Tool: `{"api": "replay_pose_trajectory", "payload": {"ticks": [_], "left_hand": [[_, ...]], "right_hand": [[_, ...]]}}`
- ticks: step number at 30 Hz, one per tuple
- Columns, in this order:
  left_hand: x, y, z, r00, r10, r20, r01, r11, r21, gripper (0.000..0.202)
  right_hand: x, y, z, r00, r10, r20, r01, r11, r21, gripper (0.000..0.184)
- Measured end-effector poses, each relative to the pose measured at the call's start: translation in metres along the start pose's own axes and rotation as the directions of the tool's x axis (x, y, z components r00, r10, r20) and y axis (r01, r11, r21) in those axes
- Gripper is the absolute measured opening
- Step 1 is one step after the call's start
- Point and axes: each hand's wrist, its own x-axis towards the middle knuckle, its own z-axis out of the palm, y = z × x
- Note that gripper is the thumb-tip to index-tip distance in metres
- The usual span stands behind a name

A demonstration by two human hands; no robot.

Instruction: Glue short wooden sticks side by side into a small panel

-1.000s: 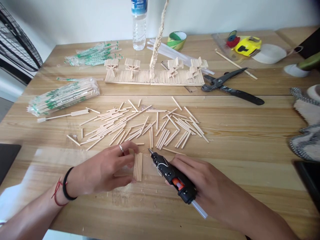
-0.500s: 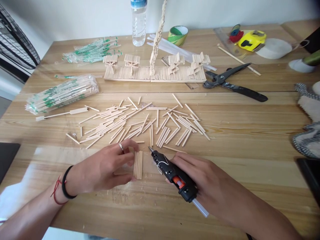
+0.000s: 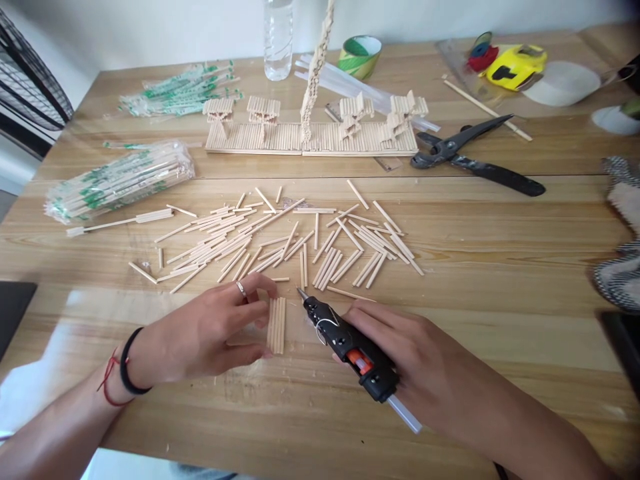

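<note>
My left hand point(image 3: 210, 333) pinches a small raft of short wooden sticks point(image 3: 277, 325) flat on the table, thumb at its near end and fingers at its far end. My right hand point(image 3: 420, 373) grips a black glue gun point(image 3: 350, 347), nozzle pointing up-left and ending just right of the raft's top. A clear glue stick pokes out of the gun's back. Beyond both hands lie several loose cut sticks point(image 3: 280, 243).
A stick-built model point(image 3: 310, 130) with a tall mast stands at the back. Black shears point(image 3: 475, 160) lie to its right. Bagged chopsticks point(image 3: 117, 180) sit at the left. A water bottle point(image 3: 279, 37), tape roll point(image 3: 360, 55) and yellow tape measure point(image 3: 517, 65) line the far edge.
The camera has tilted, so everything sits a little higher in view. Both hands, the raft and the glue gun keep their positions relative to one another.
</note>
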Motion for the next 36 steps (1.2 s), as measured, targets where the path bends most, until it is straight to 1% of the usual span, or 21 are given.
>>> {"api": "replay_pose_trajectory", "payload": {"ticks": [9,14,19,22,27,36], "left_hand": [[-0.0002,0.0001,-0.0009,1.0,0.001,0.007,-0.001,1.0,0.006,0.007],[0.001,0.002,-0.0016,1.0,0.002,0.023,-0.003,1.0,0.016,0.005],[0.0014,0.0017,-0.0021,1.0,-0.005,0.014,0.004,1.0,0.012,0.005],[0.0008,0.0017,-0.0024,1.0,-0.005,0.019,0.004,1.0,0.01,0.006],[-0.0003,0.003,-0.0023,1.0,-0.011,0.02,0.011,1.0,0.004,0.01],[0.0001,0.0012,-0.001,0.999,-0.001,0.032,0.001,1.0,0.015,0.008]], "right_hand": [[0.0008,0.0016,0.0004,1.0,-0.011,-0.012,0.011,1.0,0.008,0.056],[0.0013,0.0009,-0.0003,1.0,-0.008,-0.023,0.008,1.0,-0.009,0.048],[0.0006,-0.0011,-0.0015,1.0,0.014,-0.004,-0.015,1.0,-0.025,0.037],[-0.0014,-0.0003,-0.0003,1.0,0.02,0.0,-0.02,0.999,-0.033,0.037],[-0.0026,0.0021,0.0022,1.0,0.013,-0.003,-0.013,1.0,-0.025,0.042],[-0.001,0.0,-0.0001,0.999,0.044,-0.006,-0.044,0.999,0.015,0.035]]}}
